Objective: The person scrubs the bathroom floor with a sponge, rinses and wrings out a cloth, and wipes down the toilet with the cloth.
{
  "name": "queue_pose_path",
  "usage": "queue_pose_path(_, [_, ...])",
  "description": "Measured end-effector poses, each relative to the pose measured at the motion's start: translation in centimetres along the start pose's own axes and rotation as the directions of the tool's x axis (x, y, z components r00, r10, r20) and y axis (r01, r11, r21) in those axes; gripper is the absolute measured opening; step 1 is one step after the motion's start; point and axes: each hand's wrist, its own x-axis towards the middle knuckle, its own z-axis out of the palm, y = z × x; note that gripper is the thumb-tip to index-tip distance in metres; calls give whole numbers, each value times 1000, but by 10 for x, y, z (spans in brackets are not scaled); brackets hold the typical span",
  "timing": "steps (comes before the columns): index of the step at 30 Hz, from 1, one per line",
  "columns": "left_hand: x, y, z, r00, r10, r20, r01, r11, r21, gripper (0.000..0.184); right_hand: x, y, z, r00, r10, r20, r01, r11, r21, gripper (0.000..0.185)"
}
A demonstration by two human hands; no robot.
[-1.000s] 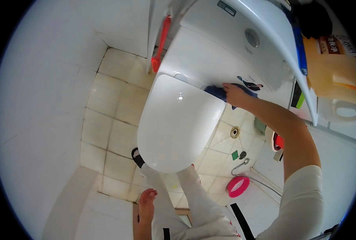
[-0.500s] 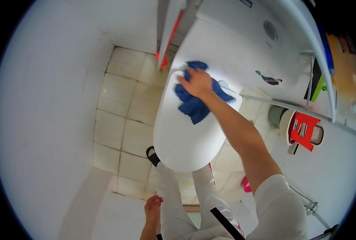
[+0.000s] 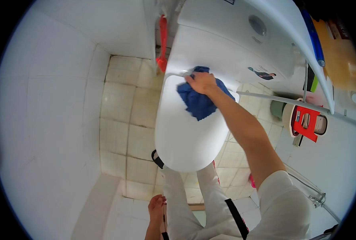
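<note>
My right hand (image 3: 204,83) grips a crumpled blue cloth (image 3: 200,106) and presses it on the white toilet lid (image 3: 188,140), close to the hinge end. Part of the cloth spreads out from under my fingers over the lid. Behind it rises the white toilet tank (image 3: 226,44), with a round flush button (image 3: 258,25) on top and a small figure sticker (image 3: 262,74). My left hand (image 3: 157,203) hangs low beside my left leg, its fingers curled in; what they hold, if anything, is too small to make out.
A red-handled brush (image 3: 162,44) is left of the tank. On the right, a metal rail (image 3: 282,97) crosses near a bin with a red stool-like piece (image 3: 307,123). A white curved shelf edge (image 3: 302,44) overhangs the tank. Tiled floor (image 3: 142,138) and white wall (image 3: 46,120) lie left.
My right hand has shifted the cloth slightly right along the hinge end of the lid. The camera view has tilted a little; my left hand stays low by my leg.
</note>
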Motion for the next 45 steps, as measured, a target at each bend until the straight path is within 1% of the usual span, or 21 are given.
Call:
queue_pose_path(1, [3,1,5,1000,27,14,-26,1000,-16,25,4,-6,-4,998,45,38,-41,995,-96,63])
queue_pose_path(3, [-3,0,7,998,64,25,-63,997,-43,26,-8,16,-8,996,-83,13,83,996,30,59])
queue_pose_path(6, [3,-16,0,999,24,39,-25,1000,11,26,-34,87,9,972,-90,-219,103,993,51,48])
queue_pose_path(7, [-1,-13,-3,998,43,44,-43,999,1,26,-50,88,11,935,-127,-330,171,980,106,44])
queue_pose_path(8, [-6,-10,-2,997,60,50,-60,998,-9,25,-64,85,27,828,-187,-528,255,965,60,43])
queue_pose_path(9, [-9,-7,-4,995,76,60,-75,997,-17,25,-79,75,39,774,-136,-618,242,966,90,44])
queue_pose_path(11, [-6,-12,-7,998,47,43,-44,997,-65,25,-97,43,74,670,-232,-705,213,970,-117,48])
queue_pose_path(13, [-9,-9,-8,1000,-15,-2,15,995,-100,25,-107,-14,86,731,-354,-583,312,934,-176,50])
queue_pose_path(15, [-11,-7,-19,997,78,21,-77,996,-48,26,-88,-52,66,642,-500,-582,502,847,-174,49])
queue_pose_path(18, [-17,-8,-33,997,80,-9,-80,997,1,28,-49,-81,70,639,-451,-623,418,884,-212,44])
queue_pose_path(21, [-15,-8,-44,999,27,-29,-27,1000,6,29,-99,-90,119,674,-626,-392,561,779,-281,41])
queue_pose_path(23, [-18,0,-51,999,43,-6,-43,999,-5,29,-154,-94,161,674,-717,-176,696,697,-174,38])
queue_pose_path(27, [-28,31,-51,992,118,41,-121,987,104,27,-241,-84,215,475,-853,-217,841,512,-175,33])
queue_pose_path(30, [-28,47,-59,988,145,45,-150,975,161,27,-232,-72,217,333,-942,-45,939,336,-73,30])
queue_pose_path(33, [-25,49,-69,988,146,56,-155,959,237,26,-167,-76,165,499,-861,-96,858,507,-86,32])
queue_pose_path(34, [-24,50,-72,987,150,63,-162,951,262,26,-143,-73,148,573,-780,-251,766,618,-175,33])
queue_pose_path(35, [-23,50,-75,985,157,65,-169,944,285,26,-117,-59,133,550,-728,-410,729,658,-189,34])
queue_pose_path(36, [-21,50,-77,988,141,68,-155,946,285,26,-106,-48,106,652,-673,-351,648,734,-205,42])
queue_pose_path(39, [-22,44,-76,986,167,30,-167,926,339,26,-101,4,85,681,-482,-551,486,861,-153,48])
queue_pose_path(41, [-24,36,-76,988,153,23,-152,928,339,25,-122,43,95,646,-308,-698,376,925,-60,50])
queue_pose_path(45, [-18,16,-66,995,89,41,-98,908,408,24,-218,63,175,681,32,-731,120,981,155,58])
